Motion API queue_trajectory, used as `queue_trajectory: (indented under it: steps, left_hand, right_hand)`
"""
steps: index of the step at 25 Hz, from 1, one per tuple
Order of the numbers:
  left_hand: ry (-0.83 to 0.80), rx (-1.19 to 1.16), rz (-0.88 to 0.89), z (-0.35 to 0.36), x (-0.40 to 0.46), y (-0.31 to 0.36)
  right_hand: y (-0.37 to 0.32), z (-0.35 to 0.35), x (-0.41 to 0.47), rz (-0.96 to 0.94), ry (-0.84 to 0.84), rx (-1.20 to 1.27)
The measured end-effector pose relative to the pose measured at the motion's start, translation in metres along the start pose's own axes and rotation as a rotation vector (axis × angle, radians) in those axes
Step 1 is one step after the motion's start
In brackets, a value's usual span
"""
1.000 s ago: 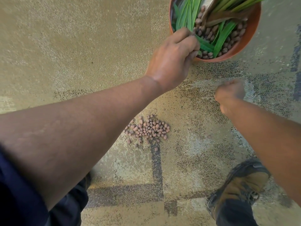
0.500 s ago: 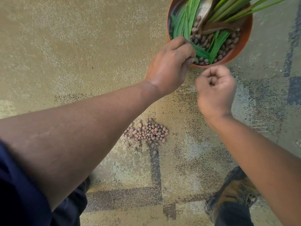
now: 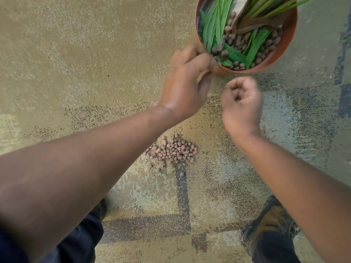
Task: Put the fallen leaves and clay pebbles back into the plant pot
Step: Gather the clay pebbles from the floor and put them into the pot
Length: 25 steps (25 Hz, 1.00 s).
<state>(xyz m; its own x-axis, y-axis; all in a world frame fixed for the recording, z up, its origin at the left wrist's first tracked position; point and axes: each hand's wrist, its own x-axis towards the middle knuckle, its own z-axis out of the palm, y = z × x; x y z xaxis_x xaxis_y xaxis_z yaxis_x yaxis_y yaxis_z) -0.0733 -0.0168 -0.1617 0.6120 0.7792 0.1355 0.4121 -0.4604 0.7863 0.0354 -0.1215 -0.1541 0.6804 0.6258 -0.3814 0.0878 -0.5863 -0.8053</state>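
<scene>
bare carpet left, pebble pile central

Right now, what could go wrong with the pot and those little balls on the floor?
The left hand is at the rim of the pot, so a bump might tip it and spill more. The right hand is curled shut just short of the pot; anything in it could drop outside. The shoe could scatter the pebbles.

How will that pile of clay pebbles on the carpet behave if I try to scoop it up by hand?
The clay pebbles are small, rounded and loose, so they will likely scatter or roll when pushed. The carpet looks rough, which should slow stray ones. They look porous, so probably light for their size. A cupped hand is likely to lift more than a pinch.
</scene>
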Motion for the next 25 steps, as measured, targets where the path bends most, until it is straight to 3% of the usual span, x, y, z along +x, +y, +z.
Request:
queue_trajectory:
  steps: [2, 4, 6, 10, 14, 19, 25]
  left_hand:
    - [-0.125, 0.072, -0.284, -0.008, -0.029, -0.019]
    - [-0.364, 0.203, -0.594, -0.014, -0.067, -0.046]
    - [-0.583, 0.337, -0.737, -0.019, -0.104, -0.065]
    - [-0.785, 0.374, -0.709, -0.021, -0.138, -0.063]
    - [-0.846, 0.366, -0.570, -0.015, -0.144, -0.056]
    - [-0.816, 0.321, -0.490, -0.008, -0.148, -0.056]
    - [-0.777, 0.262, -0.531, -0.010, -0.145, -0.057]
  right_hand:
    - [0.026, 0.003, -0.019, 0.137, -0.216, -0.256]
    - [0.049, 0.007, -0.042, 0.252, -0.436, -0.485]
    - [0.065, 0.014, -0.066, 0.316, -0.572, -0.613]
    - [0.081, 0.039, -0.097, 0.331, -0.629, -0.627]
    - [0.082, 0.064, -0.100, 0.389, -0.480, -0.595]
    - [0.082, 0.066, -0.095, 0.431, -0.387, -0.538]
    - [0.088, 0.059, -0.096, 0.494, -0.297, -0.331]
